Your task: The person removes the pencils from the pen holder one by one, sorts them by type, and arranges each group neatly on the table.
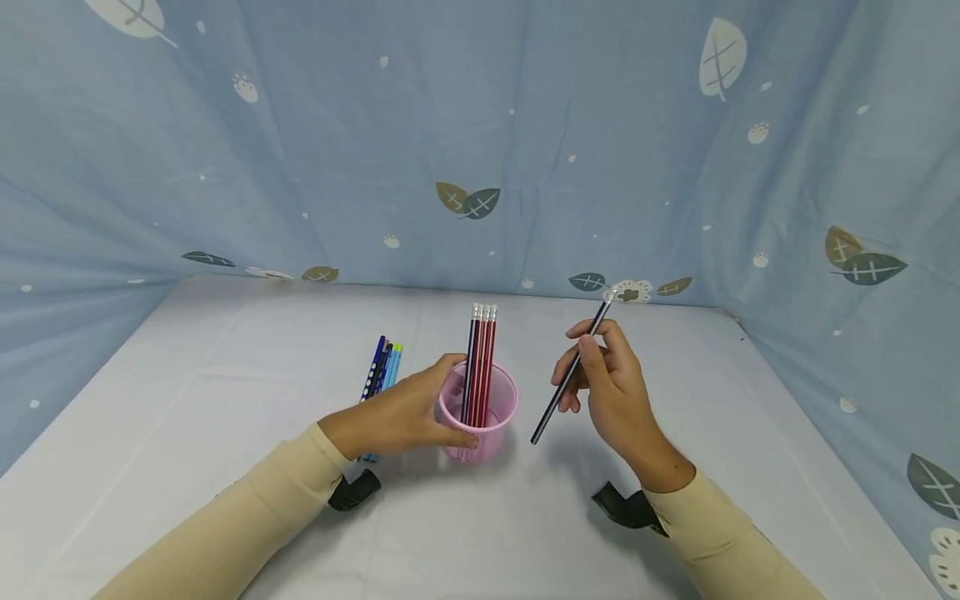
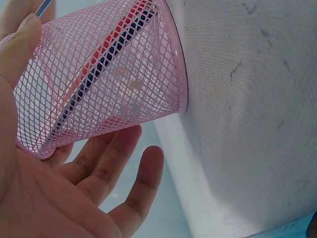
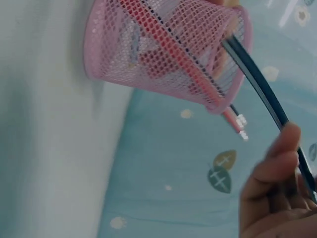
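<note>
A pink mesh cup [image 1: 480, 417] stands on the white table [image 1: 225, 400] with several red and dark pencils [image 1: 482, 350] upright in it. My left hand [image 1: 408, 412] wraps round the cup's left side, thumb on the rim. The left wrist view shows the cup [image 2: 114, 74] against my palm and fingers [image 2: 119, 163]. My right hand [image 1: 607, 387] holds a dark pencil [image 1: 572, 371] slanted, its lower tip in the air to the right of the cup. In the right wrist view the dark pencil [image 3: 260, 82] crosses in front of the cup [image 3: 163, 54].
Several blue pencils [image 1: 382, 367] lie on the table left of the cup, behind my left hand. Blue leaf-print cloth [image 1: 480, 142] hangs behind and on both sides of the table.
</note>
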Motion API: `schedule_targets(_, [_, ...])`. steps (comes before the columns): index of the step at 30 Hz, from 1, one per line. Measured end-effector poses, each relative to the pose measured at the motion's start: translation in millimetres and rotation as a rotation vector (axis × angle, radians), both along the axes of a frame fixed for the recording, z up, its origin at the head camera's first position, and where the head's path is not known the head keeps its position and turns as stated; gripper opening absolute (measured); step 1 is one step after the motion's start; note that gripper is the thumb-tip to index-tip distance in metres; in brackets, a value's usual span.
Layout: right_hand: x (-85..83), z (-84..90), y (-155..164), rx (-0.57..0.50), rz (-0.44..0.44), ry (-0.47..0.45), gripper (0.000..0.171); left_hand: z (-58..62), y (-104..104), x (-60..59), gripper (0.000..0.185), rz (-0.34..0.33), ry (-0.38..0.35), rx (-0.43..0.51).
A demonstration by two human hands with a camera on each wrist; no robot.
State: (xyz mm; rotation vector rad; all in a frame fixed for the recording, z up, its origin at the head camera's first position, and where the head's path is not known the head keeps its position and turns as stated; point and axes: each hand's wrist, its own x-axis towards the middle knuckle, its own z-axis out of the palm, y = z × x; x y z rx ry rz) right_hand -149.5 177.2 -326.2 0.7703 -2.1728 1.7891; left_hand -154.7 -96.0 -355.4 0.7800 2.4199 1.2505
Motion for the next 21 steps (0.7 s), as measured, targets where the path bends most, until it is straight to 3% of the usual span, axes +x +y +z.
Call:
schedule_targets(5, [-9.0, -8.6, 1, 0.083, 0.060, -0.208, 0.025, -0.1, 0, 0.0, 0.100, 0.000, -0.003, 0.001])
schedule_targets(11, [-16.3, -15.5, 0, 0.153, 0.092, -0.421, 0.022, 0.1, 0, -0.2, 0.100, 0.002, 0.000, 0.001])
schedule_targets(21, [-24.5, -27.5, 1, 0.244, 0.143, -0.552, 0.036, 0.1, 0, -0.8, 0.101, -0.010, -0.008, 0.017])
